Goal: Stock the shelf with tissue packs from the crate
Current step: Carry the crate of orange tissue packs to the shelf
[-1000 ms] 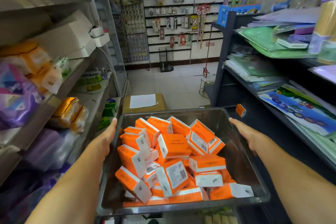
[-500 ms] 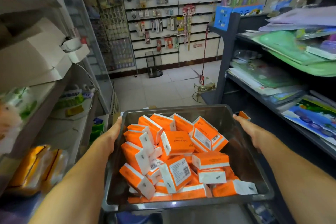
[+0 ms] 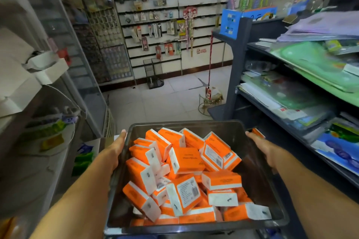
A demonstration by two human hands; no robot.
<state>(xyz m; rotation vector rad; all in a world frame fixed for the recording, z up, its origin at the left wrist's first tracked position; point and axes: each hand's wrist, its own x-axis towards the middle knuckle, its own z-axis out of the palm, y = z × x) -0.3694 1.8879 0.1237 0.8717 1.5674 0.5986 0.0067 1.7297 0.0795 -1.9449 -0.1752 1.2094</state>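
Crate (image 3: 259, 180) held up in the aisle, heaped with orange tissue packs (image 3: 184, 163). Left hand (image 3: 114, 151) and right hand (image 3: 266, 149) each grip a crate side. Stocking seemingly unstarted; whole load left.

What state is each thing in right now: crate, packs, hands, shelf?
crate: held up, open-topped, heaped with packs.
tissue packs: wrapped, piled loosely inside the crate.
left hand: grips the crate's left rim.
right hand: grips the crate's right rim.
right shelf: stacked with paper goods.
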